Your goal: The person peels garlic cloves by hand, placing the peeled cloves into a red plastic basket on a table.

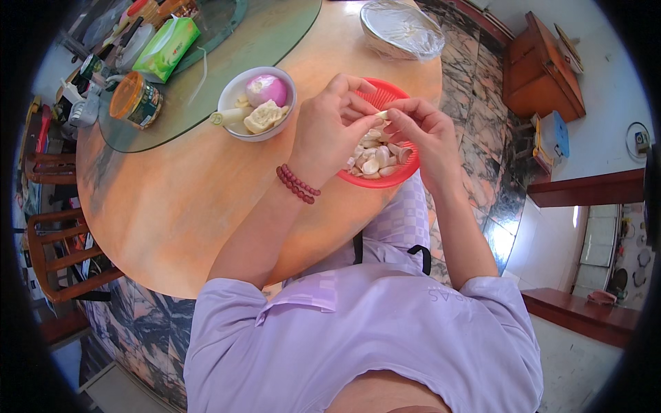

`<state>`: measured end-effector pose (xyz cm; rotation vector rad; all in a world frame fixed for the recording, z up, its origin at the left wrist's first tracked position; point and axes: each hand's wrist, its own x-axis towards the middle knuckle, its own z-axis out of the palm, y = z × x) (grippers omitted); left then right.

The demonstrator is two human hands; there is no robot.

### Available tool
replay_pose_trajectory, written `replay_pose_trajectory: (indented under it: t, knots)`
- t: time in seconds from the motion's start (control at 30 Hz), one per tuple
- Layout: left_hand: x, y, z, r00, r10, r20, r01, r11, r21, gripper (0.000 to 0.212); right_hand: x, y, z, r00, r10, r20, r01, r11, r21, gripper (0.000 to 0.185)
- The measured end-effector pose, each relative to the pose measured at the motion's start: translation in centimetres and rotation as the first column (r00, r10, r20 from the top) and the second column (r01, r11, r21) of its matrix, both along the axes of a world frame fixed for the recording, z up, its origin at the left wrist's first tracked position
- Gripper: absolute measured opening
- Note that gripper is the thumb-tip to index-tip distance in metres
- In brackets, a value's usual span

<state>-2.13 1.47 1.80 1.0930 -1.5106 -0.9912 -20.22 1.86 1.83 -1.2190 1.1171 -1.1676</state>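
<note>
A pale garlic clove (382, 114) is pinched between the fingertips of my left hand (335, 116) and my right hand (421, 121). Both hands hover over a red plastic basket (395, 179), whose ribbed wall shows behind them. Loose garlic cloves and bits of skin (377, 157) fill its bottom. To the left of my left hand stands a white bowl (258, 137). In it lie a peeled purple onion (268, 91), a pale chunk (264, 117) that may be ginger, a pale green-white stalk (231, 116) leaning over the rim, and some small peeled cloves.
A round table (170, 206) carries a glass turntable (181, 124) with a green tissue pack (166, 49) and an orange-lidded jar (137, 100). A plastic-wrapped bowl (403, 28) sits at the far edge. Wooden chairs (67, 258) stand left; a wooden cabinet (539, 72) is at right.
</note>
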Motion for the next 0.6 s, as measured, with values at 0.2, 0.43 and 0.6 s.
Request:
replay_pose_trajectory:
  t: [0.2,0.43,0.6]
  knots:
    - [-0.1,-0.1,-0.2,0.999,-0.034,-0.027,0.035,0.999,0.017,0.034,-0.1,-0.1,-0.2,0.994,-0.002,-0.109,-0.015,0.987,-0.16,0.006]
    - [0.3,-0.6,-1.2,0.976,-0.091,-0.198,0.117,0.985,0.124,0.033,0.4,-0.1,-0.8,0.914,-0.284,-0.291,0.081,0.828,-0.555,0.006]
    - [0.7,-0.5,-0.1,0.991,-0.043,-0.126,0.06,0.989,0.134,0.036,-1.1,-0.4,-1.3,0.952,-0.171,-0.255,0.1,0.958,-0.268,0.007]
